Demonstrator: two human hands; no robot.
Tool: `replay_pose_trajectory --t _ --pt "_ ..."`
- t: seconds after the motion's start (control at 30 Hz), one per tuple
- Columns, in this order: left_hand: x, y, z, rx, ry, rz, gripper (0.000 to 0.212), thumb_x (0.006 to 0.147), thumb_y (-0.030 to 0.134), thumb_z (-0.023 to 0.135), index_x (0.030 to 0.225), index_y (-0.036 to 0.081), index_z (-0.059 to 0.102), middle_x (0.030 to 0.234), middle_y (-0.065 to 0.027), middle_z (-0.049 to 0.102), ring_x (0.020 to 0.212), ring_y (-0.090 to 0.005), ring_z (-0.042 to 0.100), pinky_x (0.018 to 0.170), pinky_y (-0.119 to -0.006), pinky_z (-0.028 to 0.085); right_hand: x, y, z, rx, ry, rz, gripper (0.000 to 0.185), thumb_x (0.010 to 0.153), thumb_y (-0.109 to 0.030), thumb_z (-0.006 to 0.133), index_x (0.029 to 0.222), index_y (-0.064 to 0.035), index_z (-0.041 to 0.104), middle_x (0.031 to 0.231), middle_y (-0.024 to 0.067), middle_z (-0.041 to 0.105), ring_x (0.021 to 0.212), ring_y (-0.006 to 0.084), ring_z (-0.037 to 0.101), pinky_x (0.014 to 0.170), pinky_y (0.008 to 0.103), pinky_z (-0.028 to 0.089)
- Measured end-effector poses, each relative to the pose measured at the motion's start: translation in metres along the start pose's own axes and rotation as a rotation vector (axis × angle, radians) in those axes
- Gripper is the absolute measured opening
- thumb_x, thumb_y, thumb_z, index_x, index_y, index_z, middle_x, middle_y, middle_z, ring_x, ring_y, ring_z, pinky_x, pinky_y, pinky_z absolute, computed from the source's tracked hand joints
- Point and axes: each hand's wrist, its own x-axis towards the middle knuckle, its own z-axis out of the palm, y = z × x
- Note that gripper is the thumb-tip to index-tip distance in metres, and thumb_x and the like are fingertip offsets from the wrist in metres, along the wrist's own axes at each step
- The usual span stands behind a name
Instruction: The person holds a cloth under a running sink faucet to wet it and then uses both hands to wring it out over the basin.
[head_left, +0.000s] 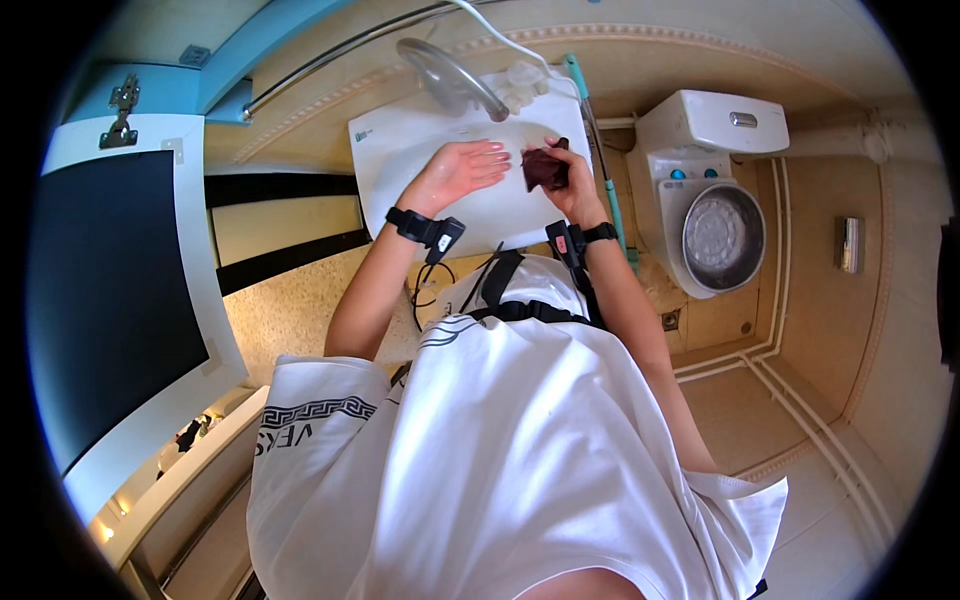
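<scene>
A white washbasin (386, 150) lies before me, with a curved faucet spout (469, 84) reaching over it. My left hand (466, 174) hovers above the bowl, palm turned up, fingers stretched out and holding nothing. Its fingertips point toward a crumpled dark maroon cloth (544, 168), a short gap away. That cloth is gripped in my right hand (577, 184), over the right side of the bowl. Part of the right fingers is hidden behind the cloth. Black devices are strapped to both wrists.
Pale translucent items (525, 86) sit on the basin's back rim, near a white hose (502, 34). A teal-ended pole (589, 112) leans at the basin's right. Farther right, a metal basin (724, 236) rests on a toilet (731, 120). A dark-panelled door (120, 285) stands left.
</scene>
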Motion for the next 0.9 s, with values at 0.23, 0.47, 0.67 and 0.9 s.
replay_pose_trajectory --t 0.23,0.47,0.67,0.9 --pt "-0.019 0.005 -0.055 -0.042 0.206 0.059 0.040 0.100 0.023 0.046 0.130 -0.002 0.053 0.134 -0.0195 0.058 0.123 -0.0297 0.056 0.105 -0.037 0.043 -0.003 -0.009 -0.006 -0.017 0.049 -0.009 0.023 0.094 -0.019 0.057 0.112 -0.0047 0.053 0.112 0.0253 0.062 0.103 0.0383 0.063 0.092 0.0478 0.052" --pt "0.010 0.010 -0.079 0.183 0.275 0.187 0.040 0.099 0.027 0.049 0.129 0.001 0.054 0.131 -0.0170 0.059 0.120 -0.0270 0.058 0.102 -0.036 0.045 -0.003 0.000 -0.006 0.155 -0.076 0.179 0.051 0.102 -0.042 0.032 0.130 -0.0047 0.054 0.127 0.0232 0.056 0.120 0.0402 0.053 0.102 0.0572 0.044" --pt "0.066 0.016 -0.084 0.296 0.293 0.286 0.036 0.098 0.025 0.054 0.126 0.002 0.053 0.127 -0.0154 0.060 0.114 -0.0293 0.061 0.097 -0.038 0.050 0.007 0.011 0.004 0.114 -0.100 0.201 0.038 0.099 -0.026 0.037 0.123 -0.0014 0.051 0.123 0.0271 0.056 0.116 0.0409 0.056 0.093 0.0581 0.049" --pt "0.114 0.024 -0.089 0.127 0.055 0.328 0.036 0.092 0.013 0.055 0.123 -0.003 0.051 0.130 -0.0187 0.057 0.124 -0.0290 0.054 0.109 -0.040 0.041 0.009 0.003 -0.002 0.168 0.014 0.136 0.034 0.091 -0.019 0.040 0.113 0.0026 0.054 0.119 0.0257 0.060 0.113 0.0418 0.058 0.089 0.0530 0.054"
